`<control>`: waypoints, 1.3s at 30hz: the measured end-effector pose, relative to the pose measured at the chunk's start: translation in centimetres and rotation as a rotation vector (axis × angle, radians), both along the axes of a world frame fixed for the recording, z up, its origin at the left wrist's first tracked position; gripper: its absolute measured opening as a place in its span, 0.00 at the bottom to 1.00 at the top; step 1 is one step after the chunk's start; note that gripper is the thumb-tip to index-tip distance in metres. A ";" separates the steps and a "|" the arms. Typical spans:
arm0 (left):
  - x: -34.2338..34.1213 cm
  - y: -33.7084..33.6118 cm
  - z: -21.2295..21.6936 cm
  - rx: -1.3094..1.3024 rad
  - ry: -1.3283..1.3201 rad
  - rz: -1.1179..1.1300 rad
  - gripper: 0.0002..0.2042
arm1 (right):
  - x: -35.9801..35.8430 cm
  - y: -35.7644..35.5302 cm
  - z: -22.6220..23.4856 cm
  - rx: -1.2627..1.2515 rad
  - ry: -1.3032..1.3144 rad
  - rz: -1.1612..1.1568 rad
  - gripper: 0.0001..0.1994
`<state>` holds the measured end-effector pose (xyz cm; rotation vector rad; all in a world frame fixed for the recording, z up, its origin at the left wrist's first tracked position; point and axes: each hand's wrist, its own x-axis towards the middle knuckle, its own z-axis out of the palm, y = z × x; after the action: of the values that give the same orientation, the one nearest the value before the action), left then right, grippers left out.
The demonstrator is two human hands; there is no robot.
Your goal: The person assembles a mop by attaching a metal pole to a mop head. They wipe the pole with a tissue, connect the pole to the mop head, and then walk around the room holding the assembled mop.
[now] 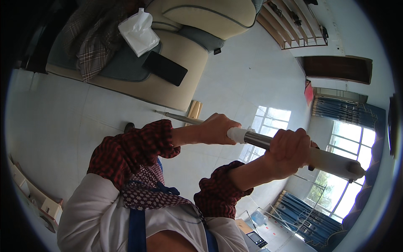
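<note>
A long pole (258,140) slants across the view, from a thin tip by the sofa at the left to a thick pale end at the right. My left hand (216,129) is closed around its narrower grey part, just left of a white collar. Farther right, my right hand (289,152) grips it where the shiny metal tube meets the pale section. Both forearms wear red-and-black checked sleeves. What the thin far end carries, if anything, cannot be made out.
A cream and grey-green sofa (176,94) holds a dark flat device (166,68), a white tissue pack (139,32) and plaid cloth (93,61). A slatted rack (289,21) stands at upper right. Blue curtains (308,216) hang beside bright windows. Pale glossy tiles (113,111) cover the floor.
</note>
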<state>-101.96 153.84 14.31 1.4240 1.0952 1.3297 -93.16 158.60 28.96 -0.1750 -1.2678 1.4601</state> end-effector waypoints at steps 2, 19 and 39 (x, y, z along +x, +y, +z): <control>0.2 0.1 0.3 -0.011 0.006 0.081 0.13 | -0.5 0.2 0.5 0.012 -0.136 -0.115 0.10; -0.7 1.2 0.3 -0.201 -0.175 -0.566 0.09 | 0.6 0.5 4.6 0.247 -0.155 0.400 0.14; 1.1 2.2 -0.4 -0.020 0.006 0.286 0.10 | -2.4 1.0 1.2 -0.137 -0.362 -0.330 0.19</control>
<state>-100.83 156.04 13.92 1.2915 1.3502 1.5084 -95.56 159.57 30.14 -0.7331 -1.3476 1.2610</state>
